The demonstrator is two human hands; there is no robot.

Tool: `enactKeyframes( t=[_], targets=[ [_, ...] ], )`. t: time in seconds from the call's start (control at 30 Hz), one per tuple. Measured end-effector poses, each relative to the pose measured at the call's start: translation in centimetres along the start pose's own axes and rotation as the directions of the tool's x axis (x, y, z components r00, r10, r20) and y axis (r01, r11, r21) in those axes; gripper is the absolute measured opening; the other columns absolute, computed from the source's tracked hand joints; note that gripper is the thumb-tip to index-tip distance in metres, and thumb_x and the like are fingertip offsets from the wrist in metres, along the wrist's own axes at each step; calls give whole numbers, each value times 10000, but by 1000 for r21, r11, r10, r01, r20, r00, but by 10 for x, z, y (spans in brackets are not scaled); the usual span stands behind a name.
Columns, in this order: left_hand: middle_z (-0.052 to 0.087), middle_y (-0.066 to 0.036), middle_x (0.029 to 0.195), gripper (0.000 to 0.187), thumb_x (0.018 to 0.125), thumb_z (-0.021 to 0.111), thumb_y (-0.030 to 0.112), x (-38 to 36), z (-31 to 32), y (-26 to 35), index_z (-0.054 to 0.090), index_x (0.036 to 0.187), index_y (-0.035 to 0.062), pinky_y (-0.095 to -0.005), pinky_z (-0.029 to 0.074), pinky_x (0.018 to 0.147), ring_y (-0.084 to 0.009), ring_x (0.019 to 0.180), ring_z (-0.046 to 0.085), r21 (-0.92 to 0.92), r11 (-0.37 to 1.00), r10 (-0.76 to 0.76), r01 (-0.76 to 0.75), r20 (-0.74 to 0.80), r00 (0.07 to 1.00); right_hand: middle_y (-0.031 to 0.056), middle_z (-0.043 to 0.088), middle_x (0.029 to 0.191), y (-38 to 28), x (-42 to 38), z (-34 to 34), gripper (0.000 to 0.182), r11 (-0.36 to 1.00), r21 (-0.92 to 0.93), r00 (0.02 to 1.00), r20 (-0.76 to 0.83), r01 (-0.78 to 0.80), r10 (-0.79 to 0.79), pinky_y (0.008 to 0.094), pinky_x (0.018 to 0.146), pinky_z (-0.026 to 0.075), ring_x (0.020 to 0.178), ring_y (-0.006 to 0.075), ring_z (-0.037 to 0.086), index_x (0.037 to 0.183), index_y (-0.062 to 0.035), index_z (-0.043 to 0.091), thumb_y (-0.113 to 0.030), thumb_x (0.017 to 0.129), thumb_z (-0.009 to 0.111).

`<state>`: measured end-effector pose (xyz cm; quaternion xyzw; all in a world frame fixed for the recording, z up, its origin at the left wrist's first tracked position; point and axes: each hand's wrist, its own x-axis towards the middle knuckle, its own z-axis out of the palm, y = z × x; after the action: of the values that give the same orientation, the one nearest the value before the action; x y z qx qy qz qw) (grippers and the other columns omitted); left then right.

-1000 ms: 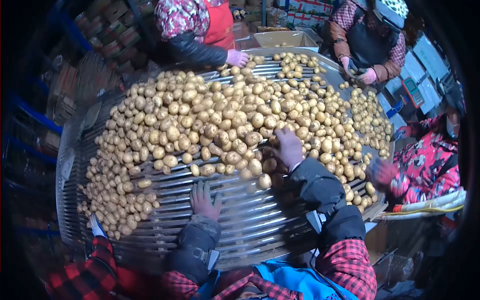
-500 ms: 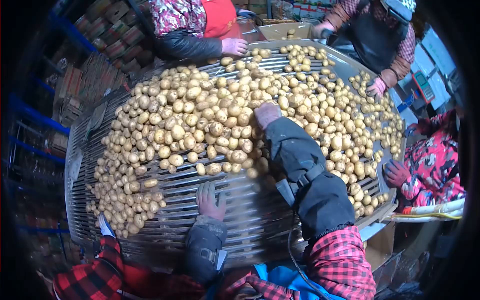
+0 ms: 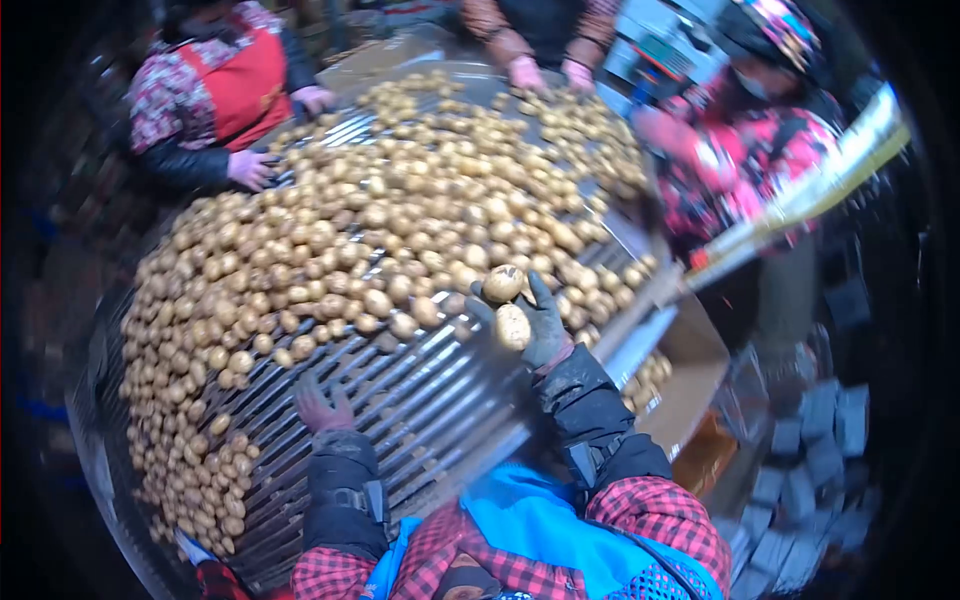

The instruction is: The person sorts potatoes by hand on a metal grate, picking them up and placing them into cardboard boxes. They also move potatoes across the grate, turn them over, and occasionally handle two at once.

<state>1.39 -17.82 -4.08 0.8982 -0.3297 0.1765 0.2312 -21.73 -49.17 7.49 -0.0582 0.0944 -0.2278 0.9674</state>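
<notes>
My right hand (image 3: 547,330), in a grey glove, is raised with the palm turned up. It holds two potatoes, a dark-marked potato (image 3: 503,284) near the fingertips and a paler potato (image 3: 513,327) in the palm. My left hand (image 3: 324,406), gloved too, rests on the metal slatted table (image 3: 400,415) with fingers apart and nothing in them. Just beyond both hands spreads a large heap of potatoes (image 3: 330,240).
Across the table a person in a red apron (image 3: 235,90) and another with pink gloves (image 3: 525,75) touch the potatoes. A person in a pink patterned jacket (image 3: 750,150) stands right. A cardboard box (image 3: 690,350) with potatoes sits below the table's right edge. Another person's hand (image 3: 192,546) is lower left.
My right hand has come back from the heap and now holds two potatoes. The view has turned to the right, bringing the box into sight. My left hand stays on the slats.
</notes>
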Motion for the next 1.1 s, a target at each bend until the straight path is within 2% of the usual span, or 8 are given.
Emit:
enactKeyframes(
  t=[0.07, 0.1, 0.2, 0.27, 0.47, 0.63, 0.77, 1.1],
  targets=[
    [558, -235, 1281, 533, 863, 615, 299, 2, 3, -3, 534, 1282, -22, -517, 356, 1063, -419, 1205, 501, -6, 1000, 28, -28, -25, 999, 165, 603, 1142, 15, -41, -12, 444, 729, -624, 896, -102, 281, -432, 438, 907, 545, 1036, 326, 625, 1199, -24, 536, -408, 978, 511],
    [564, -228, 1276, 528, 865, 616, 303, 3, 5, -4, 539, 1278, -16, -510, 362, 1060, -406, 1202, 508, -17, 999, 34, -35, -35, 999, 175, 600, 1136, 7, -71, 14, 447, 977, -111, 958, -205, 181, -201, 403, 898, 556, 993, 315, 638, 1180, -9, 541, -405, 974, 517],
    [572, -211, 1277, 521, 870, 618, 314, 5, 8, -8, 547, 1280, 1, -498, 372, 1055, -385, 1200, 519, -43, 997, 58, -60, -57, 997, 193, 598, 1131, 14, -122, -8, 489, 846, -381, 855, -215, 372, -473, 389, 899, 557, 987, 317, 636, 1174, 3, 543, -431, 948, 551],
    [573, -203, 1283, 519, 872, 619, 320, 9, 14, -11, 549, 1285, 13, -493, 375, 1054, -376, 1200, 522, -62, 995, 77, -81, -64, 995, 232, 592, 1190, 13, -155, -7, 569, 942, 94, 946, -50, 323, -320, 402, 787, 581, 1002, 345, 639, 1241, -25, 533, -510, 944, 500],
    [571, -178, 1305, 542, 891, 591, 369, 9, 18, -18, 536, 1329, 54, -471, 353, 1073, -348, 1213, 522, 9, 1000, 10, -10, -17, 1000, 258, 574, 1242, 7, -228, -60, 671, 831, -419, 848, -218, 366, -483, 481, 796, 583, 989, 398, 647, 1318, 8, 468, -556, 954, 470],
    [573, -179, 1297, 541, 889, 599, 370, 12, 17, -20, 538, 1326, 57, -472, 371, 1052, -350, 1210, 518, -15, 999, 32, -32, -5, 999, 159, 661, 992, -3, -259, -72, 587, 834, -192, 831, -118, 517, -543, 430, 726, 603, 833, 306, 686, 1109, -27, 573, -582, 933, 497],
    [577, -178, 1290, 549, 883, 600, 382, 12, 21, -25, 536, 1329, 68, -487, 366, 1052, -356, 1205, 519, 5, 1000, 30, -30, -5, 1000, 176, 665, 1054, -27, -288, -48, 633, 796, -6, 625, -616, 606, -480, 429, 778, 591, 898, 312, 672, 1169, -5, 581, -577, 901, 557],
    [604, -193, 1238, 507, 880, 602, 373, 9, 13, -12, 578, 1255, 33, -496, 371, 1044, -374, 1159, 541, 50, 997, 53, -53, -14, 998, 238, 575, 1214, -41, -231, 2, 839, 926, -168, 925, -123, 337, -359, 517, 894, 523, 1098, 394, 591, 1361, 11, 408, -673, 883, 485]
  ],
)
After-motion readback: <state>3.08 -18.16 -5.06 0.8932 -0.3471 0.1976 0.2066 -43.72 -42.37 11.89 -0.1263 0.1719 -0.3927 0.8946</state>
